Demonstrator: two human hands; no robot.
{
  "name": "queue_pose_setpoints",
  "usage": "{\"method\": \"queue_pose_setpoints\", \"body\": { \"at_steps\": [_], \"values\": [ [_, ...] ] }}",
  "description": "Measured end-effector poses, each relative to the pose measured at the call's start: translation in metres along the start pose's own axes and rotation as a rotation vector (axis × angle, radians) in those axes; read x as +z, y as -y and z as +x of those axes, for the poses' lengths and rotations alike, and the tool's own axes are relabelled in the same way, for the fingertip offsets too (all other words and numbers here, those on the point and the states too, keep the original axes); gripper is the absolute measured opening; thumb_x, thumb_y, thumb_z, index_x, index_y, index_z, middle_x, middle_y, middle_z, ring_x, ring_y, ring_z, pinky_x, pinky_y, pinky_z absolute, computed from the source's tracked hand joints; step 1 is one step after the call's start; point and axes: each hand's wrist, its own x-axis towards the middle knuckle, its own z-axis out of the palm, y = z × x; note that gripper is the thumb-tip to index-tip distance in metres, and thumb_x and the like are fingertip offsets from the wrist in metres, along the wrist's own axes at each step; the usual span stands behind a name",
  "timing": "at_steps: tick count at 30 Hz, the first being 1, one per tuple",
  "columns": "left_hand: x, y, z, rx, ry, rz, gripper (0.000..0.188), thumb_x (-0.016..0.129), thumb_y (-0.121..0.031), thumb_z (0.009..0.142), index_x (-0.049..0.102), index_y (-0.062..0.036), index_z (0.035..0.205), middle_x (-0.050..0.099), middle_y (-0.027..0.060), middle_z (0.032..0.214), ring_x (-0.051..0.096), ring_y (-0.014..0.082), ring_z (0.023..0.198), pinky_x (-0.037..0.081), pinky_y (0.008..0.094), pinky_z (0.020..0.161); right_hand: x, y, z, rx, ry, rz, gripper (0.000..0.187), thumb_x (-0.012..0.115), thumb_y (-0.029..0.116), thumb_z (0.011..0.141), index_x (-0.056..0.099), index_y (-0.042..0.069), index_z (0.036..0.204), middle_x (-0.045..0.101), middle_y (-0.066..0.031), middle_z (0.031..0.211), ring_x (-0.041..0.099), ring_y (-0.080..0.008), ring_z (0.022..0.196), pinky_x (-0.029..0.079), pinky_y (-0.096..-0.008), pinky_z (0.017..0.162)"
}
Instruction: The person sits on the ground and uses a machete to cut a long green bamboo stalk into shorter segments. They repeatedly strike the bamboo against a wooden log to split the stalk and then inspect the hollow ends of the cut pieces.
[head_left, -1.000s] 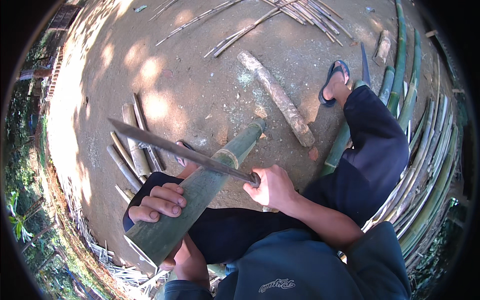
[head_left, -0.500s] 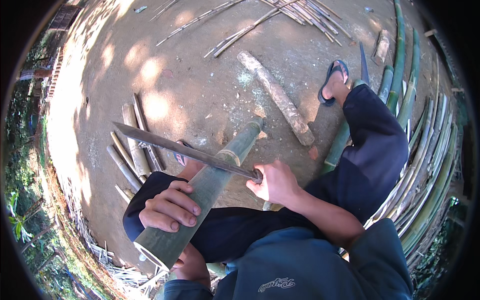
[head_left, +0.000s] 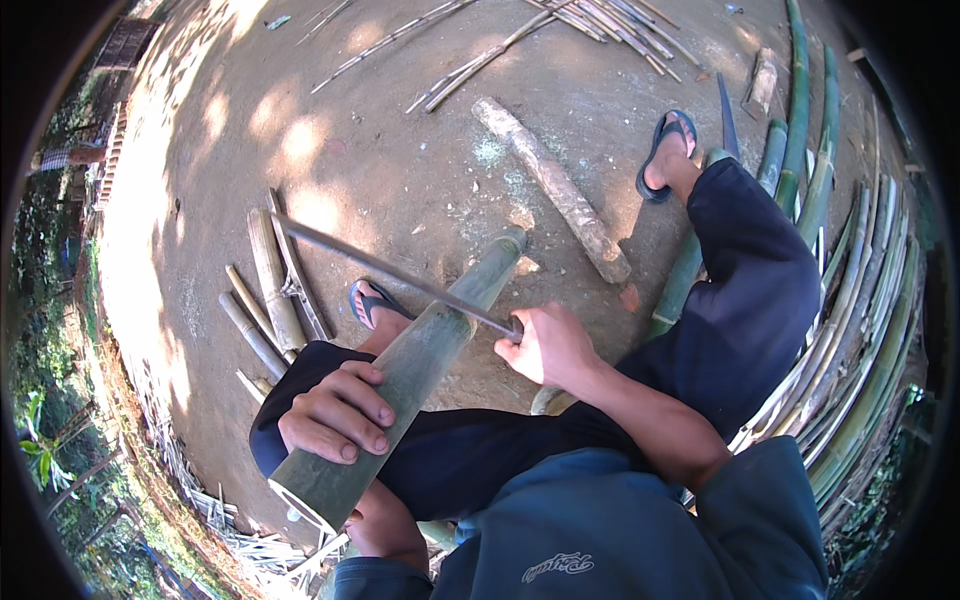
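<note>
A thick green bamboo pole slants up from my lap, its cut hollow end near me and its far end toward the ground. My left hand is wrapped over its near part, fingers on top. In my right hand, closed round the handle, is a machete. Its long, thin-looking blade lies crosswise over the pole near the node, with the tip pointing far left. The handle is mostly hidden in my fist.
A short log lies on the dirt ahead. Thin bamboo poles are scattered farther off. Cut bamboo pieces lie at left. Long green poles and a pile of split strips line the right. A dark pointed blade stands beside my right foot.
The machete blade has turned from showing its broad side to nearly edge-on, and its tip has shifted right and up. Both hands keep their grips; the pole stays almost still.
</note>
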Motion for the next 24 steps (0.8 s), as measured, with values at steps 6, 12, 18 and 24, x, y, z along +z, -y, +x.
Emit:
{"method": "queue_pose_setpoints", "body": {
  "at_steps": [6,12,18,24],
  "values": [
    [-0.002,-0.002,-0.01,-0.036,0.015,-0.062,0.041,0.09,-0.04,0.072,0.069,-0.012,0.094,0.074,0.0089,0.086,0.068,0.0279,0.088,0.042,0.0509,0.099,0.009,-0.006,-0.006,-0.024,-0.033,0.068,0.028,0.076,0.03,0.078,0.075,0.005,0.09,0.066,-0.02,0.066,0.068,-0.0386,0.067,0.055,-0.0463,0.066],
    [-0.004,-0.007,-0.009,-0.082,0.068,-0.039,0.038,0.09,-0.039,0.072,0.07,-0.0128,0.093,0.074,0.0083,0.086,0.068,0.0281,0.088,0.041,0.0508,0.099,0.007,-0.005,0.0,-0.038,0.014,-0.02,0.033,0.074,0.032,0.079,0.072,0.001,0.09,0.068,-0.0208,0.07,0.069,-0.0388,0.069,0.055,-0.0469,0.066],
    [0.006,-0.002,-0.005,-0.061,0.03,-0.045,0.044,0.091,-0.041,0.069,0.068,-0.0134,0.093,0.074,0.0074,0.086,0.067,0.0272,0.087,0.042,0.0493,0.098,0.002,-0.005,0.0,-0.006,0.107,-0.102,0.029,0.072,0.031,0.081,0.071,0.003,0.087,0.067,-0.0186,0.067,0.069,-0.0381,0.068,0.055,-0.0461,0.066],
    [0.003,-0.003,-0.003,-0.035,-0.219,0.071,0.078,0.091,-0.051,0.06,0.053,-0.0155,0.118,0.059,0.0042,0.103,0.055,0.0271,0.108,0.039,0.0509,0.108,0.017,-0.006,0.006,0.066,-0.094,0.066,0.031,0.073,0.033,0.081,0.07,0.003,0.088,0.066,-0.0193,0.066,0.069,-0.0363,0.066,0.054,-0.0464,0.063]
  ]
}}
